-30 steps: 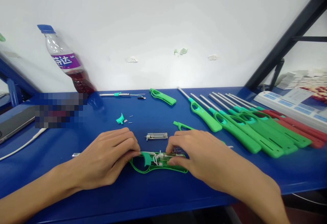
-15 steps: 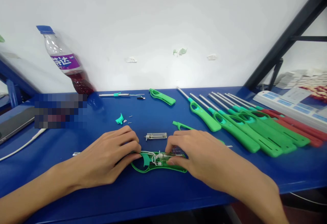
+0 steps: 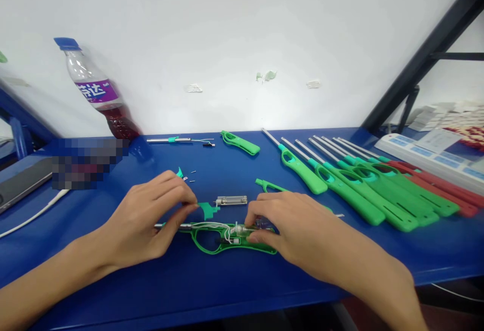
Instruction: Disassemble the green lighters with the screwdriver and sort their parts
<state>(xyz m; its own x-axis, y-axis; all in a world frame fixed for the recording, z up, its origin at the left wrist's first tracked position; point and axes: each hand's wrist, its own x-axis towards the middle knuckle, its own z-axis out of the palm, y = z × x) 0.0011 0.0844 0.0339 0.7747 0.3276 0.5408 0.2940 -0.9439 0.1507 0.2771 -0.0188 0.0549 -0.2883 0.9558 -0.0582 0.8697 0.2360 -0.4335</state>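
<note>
Green plastic handle shell (image 3: 252, 248) holds clear plastic tank (image 3: 242, 229), white wires (image 3: 228, 233); left hand (image 3: 155, 220) pinches teal trigger (image 3: 207, 211) beyond shell, right hand (image 3: 291, 230) clamps tank.

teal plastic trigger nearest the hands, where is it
Head view, left of centre: the left hand pinches the teal plastic trigger left of the loose clear plastic cylinder, above the open green plastic shell.

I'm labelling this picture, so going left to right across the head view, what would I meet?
Bottle with purple label, held teal piece, loose clear cylinder, leftmost long-nosed green lighter, white case with blue panels.
</note>
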